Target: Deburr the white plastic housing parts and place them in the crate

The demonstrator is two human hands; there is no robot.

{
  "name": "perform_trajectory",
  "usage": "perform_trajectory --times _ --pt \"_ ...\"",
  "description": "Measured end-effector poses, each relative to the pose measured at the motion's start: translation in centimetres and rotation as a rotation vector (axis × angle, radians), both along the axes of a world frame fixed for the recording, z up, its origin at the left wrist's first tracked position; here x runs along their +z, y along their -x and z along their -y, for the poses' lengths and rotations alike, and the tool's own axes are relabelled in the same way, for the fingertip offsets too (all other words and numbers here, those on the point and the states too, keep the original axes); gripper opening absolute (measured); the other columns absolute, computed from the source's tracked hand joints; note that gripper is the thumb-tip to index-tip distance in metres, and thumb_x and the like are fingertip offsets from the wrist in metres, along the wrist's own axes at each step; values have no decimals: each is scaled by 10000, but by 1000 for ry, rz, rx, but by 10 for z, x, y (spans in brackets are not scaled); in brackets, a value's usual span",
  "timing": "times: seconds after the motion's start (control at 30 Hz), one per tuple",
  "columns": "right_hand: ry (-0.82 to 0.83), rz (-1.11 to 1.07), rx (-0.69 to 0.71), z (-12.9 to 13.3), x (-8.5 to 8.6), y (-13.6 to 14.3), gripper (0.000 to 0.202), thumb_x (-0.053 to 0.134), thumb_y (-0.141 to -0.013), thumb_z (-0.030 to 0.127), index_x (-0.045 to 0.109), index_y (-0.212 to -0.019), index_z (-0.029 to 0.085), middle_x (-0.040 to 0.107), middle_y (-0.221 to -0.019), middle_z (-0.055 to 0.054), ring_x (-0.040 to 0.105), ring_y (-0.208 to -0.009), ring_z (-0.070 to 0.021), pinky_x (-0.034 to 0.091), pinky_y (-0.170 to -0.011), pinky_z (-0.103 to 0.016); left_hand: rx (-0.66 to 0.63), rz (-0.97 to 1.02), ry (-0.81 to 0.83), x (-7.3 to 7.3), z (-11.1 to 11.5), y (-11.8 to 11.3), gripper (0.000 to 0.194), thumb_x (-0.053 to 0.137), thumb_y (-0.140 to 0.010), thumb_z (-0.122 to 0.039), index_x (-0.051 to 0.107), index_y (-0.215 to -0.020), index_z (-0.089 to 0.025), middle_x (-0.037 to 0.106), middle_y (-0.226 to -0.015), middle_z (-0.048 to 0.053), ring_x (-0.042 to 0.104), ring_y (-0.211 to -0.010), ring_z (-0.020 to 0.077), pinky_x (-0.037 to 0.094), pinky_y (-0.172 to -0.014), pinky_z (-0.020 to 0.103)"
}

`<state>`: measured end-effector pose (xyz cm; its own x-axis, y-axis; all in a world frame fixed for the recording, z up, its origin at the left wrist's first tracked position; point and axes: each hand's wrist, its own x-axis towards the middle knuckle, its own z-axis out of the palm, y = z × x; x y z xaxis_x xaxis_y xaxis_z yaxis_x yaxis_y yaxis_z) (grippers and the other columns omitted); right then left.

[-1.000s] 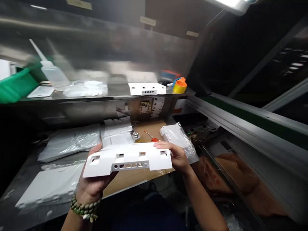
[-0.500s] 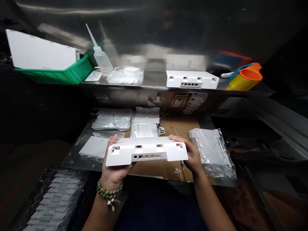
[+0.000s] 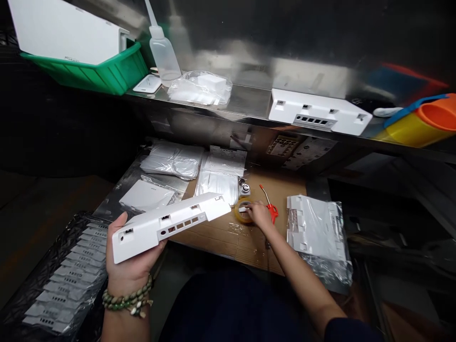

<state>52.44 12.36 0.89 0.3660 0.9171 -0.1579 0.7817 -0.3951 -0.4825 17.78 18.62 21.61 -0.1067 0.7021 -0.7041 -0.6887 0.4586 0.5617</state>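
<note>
My left hand (image 3: 131,261) is closed around the left end of a white plastic housing (image 3: 142,232), tilted, with square cutouts and a row of port openings along its front. A beaded bracelet is on that wrist. My right hand (image 3: 260,214) reaches over the table to a roll of clear yellowish tape (image 3: 241,217) lying flat on the cardboard. Its fingers are pinched at a small white piece (image 3: 243,209) inside the ring; what that piece is cannot be made out. Beside this hand lies a red-handled air blow gun (image 3: 272,212) with a thin metal nozzle.
Bagged white panels (image 3: 317,223) lie at the right, and bagged stacks (image 3: 174,159) at the back left. A steel shelf (image 3: 249,102) above holds a green bin (image 3: 107,76), a squeeze bottle (image 3: 166,57), another white housing (image 3: 317,111) and a yellow-orange cup (image 3: 423,121). Several gray panels (image 3: 67,280) stand lower left.
My right hand has let go of the housing and moved down to the tape roll. The left hand has carried the housing left and tilted it. The view has shifted.
</note>
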Motion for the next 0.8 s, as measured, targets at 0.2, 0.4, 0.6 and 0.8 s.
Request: perform_trajectory --times 0.2,0.4,0.6,0.8 --pt "8 81 124 -12 -12 19 154 713 -894 199 806 -1015 225 732 -1127 -108 620 -1123 -263 466 -986 -350 15 -57 -27 5 9 2 280 547 -970 -378 680 -1084 -160 798 -868 70 783 -763 292 668 -603 455" --pt "-85 154 30 -23 12 -15 416 410 -1073 328 629 -1392 177 645 -1300 -136 635 -1123 -246 494 -940 -332 93 -55 -44 6 15 3 196 583 -940 -352 678 -1014 -197 795 -854 27 765 -711 270 656 -551 422" --pt "-94 177 -2 -53 23 -14 325 525 -1011 285 740 -1227 170 687 -1173 -134 635 -1098 -268 487 -923 -332 104 -17 -8 13 18 -6 200 559 -944 -349 668 -1005 -192 790 -839 28 759 -706 270 642 -522 404" --pt "-121 125 -30 -63 34 -9 200 631 -928 227 807 -999 163 716 -1078 -140 659 -1020 -272 488 -880 -339 125 -30 3 19 24 -10 224 559 -937 -361 681 -1016 -190 779 -808 31 739 -700 258 634 -554 382"
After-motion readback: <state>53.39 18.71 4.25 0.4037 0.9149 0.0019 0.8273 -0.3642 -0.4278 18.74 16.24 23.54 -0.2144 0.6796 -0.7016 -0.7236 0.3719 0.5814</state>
